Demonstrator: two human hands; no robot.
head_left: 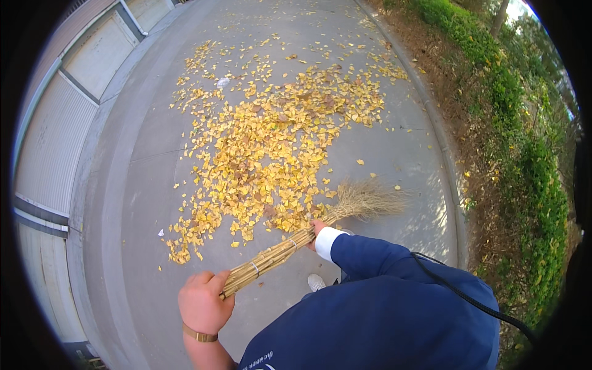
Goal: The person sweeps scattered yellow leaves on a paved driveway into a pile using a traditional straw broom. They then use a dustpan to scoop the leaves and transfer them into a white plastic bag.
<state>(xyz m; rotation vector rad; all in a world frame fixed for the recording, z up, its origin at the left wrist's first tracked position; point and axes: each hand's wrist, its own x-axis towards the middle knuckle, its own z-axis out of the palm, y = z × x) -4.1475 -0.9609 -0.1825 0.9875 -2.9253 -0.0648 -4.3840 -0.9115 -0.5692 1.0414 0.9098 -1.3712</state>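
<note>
A bamboo broom (266, 260) slants across in front of me, its bundled stalks tied with pale bands. My left hand (205, 301) is closed around the handle's near-left end, with a gold-brown band at the wrist. Farther along, close to the bristles, my right hand (317, 234) grips the bundle; part of it is hidden behind the broom and a white cuff. The spread bristles (373, 200) point to the right. Yellow fallen leaves (259, 154) lie in a broad, scattered patch just beyond the broom.
Grey pavement (148, 179) runs underneath. Along the left stand pale shutter doors (58, 142). A curb (425, 98) borders a planted bank with green shrubs (509, 92) on the right. My white shoe (316, 282) shows below the broom. A whitish scrap (222, 82) lies among the leaves.
</note>
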